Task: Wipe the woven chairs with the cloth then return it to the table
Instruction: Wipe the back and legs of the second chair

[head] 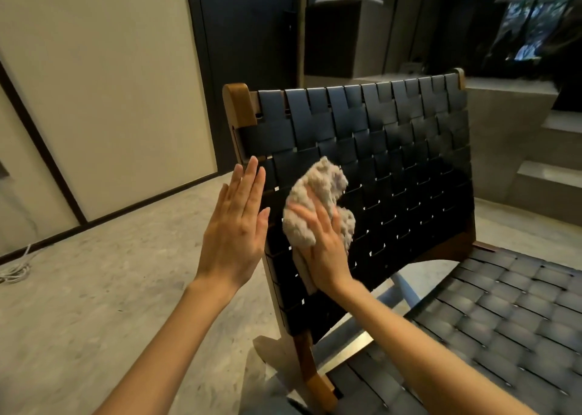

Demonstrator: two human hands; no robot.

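Cloth (315,194) pressed on chair back (409,150) under your spread right hand (324,250), left hand (234,225) flat, empty; wiping likely underway, return undone.

We have one view, from a wide-angle camera worn on the person's head. It looks forward and down, close to the woven chair (409,225), facing the front of its backrest (362,137), which fills the middle of the frame. The chair's seat (504,320) runs off the lower right corner, while the floor (126,288) and a pale wall panel (110,83) take up the left side.
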